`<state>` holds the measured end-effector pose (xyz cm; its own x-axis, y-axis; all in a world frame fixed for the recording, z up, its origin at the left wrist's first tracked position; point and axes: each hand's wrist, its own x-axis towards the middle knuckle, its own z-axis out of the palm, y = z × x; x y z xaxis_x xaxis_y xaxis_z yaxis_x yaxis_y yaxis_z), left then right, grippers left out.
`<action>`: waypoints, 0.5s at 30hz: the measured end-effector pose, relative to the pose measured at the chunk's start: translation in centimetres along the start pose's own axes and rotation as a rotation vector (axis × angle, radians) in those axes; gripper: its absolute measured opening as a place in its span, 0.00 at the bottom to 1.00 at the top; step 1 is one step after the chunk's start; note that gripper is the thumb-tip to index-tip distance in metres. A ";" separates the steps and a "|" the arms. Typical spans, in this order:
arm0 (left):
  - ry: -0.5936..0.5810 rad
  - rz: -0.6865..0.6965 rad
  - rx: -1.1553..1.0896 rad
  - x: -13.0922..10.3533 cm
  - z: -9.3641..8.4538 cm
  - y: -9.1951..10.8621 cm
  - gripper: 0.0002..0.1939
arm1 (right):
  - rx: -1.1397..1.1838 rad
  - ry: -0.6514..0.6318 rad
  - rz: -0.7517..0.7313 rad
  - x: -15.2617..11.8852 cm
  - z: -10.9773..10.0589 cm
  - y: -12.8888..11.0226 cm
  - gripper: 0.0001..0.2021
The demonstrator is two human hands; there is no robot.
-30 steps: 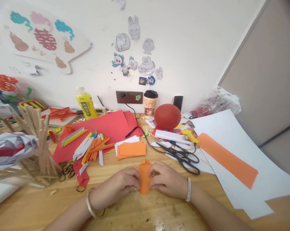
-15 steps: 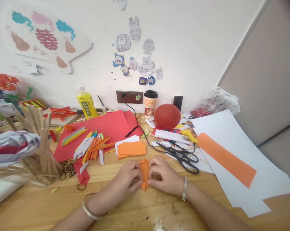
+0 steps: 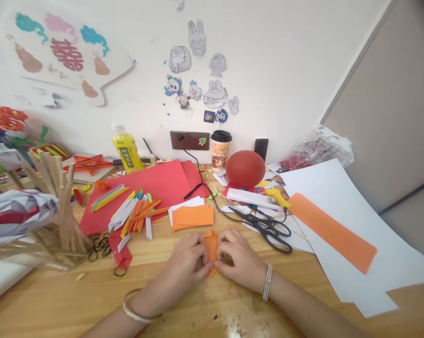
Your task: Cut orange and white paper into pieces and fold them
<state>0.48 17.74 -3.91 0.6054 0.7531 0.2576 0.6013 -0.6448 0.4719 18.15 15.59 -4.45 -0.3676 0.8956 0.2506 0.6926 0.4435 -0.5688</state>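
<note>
Between my two hands is a small piece of folded orange paper (image 3: 212, 245), its top corners turned in to a blunt point. My left hand (image 3: 189, 256) pinches its left edge, with the thumb over the lower part. On the other side my right hand (image 3: 235, 253) grips the right edge between thumb and curled fingers. Both thumb tips nearly meet low on the paper, covering some of its folds. Just beyond the hands lies a stack of orange paper rectangles (image 3: 193, 217), partly over white ones.
Black scissors (image 3: 268, 227) and a yellow glue gun (image 3: 278, 198) lie to the right, near a red balloon (image 3: 245, 168). White sheets (image 3: 342, 220) carry an orange strip (image 3: 333, 234). Folded paper strips (image 3: 141, 216) and a wooden-stick model (image 3: 62, 211) are at left.
My left thumb has moved right across the lower part of the orange paper, closer to the right thumb. The view has shifted slightly; both hands keep hold of the paper.
</note>
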 end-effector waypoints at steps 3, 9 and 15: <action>0.013 -0.047 0.034 0.0 -0.1 0.2 0.07 | -0.003 0.006 -0.004 -0.2 -0.1 -0.2 0.07; -0.012 -0.151 -0.004 0.1 -0.6 0.5 0.06 | -0.026 -0.013 0.046 -0.2 -0.2 -0.7 0.13; -0.036 -0.169 -0.022 0.4 -0.4 0.4 0.07 | -0.038 -0.021 0.113 -0.3 0.3 -0.8 0.16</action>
<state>0.69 17.86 -3.27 0.5155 0.8450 0.1426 0.6845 -0.5061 0.5247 17.55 14.99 -4.28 -0.2980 0.9393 0.1698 0.7534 0.3407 -0.5624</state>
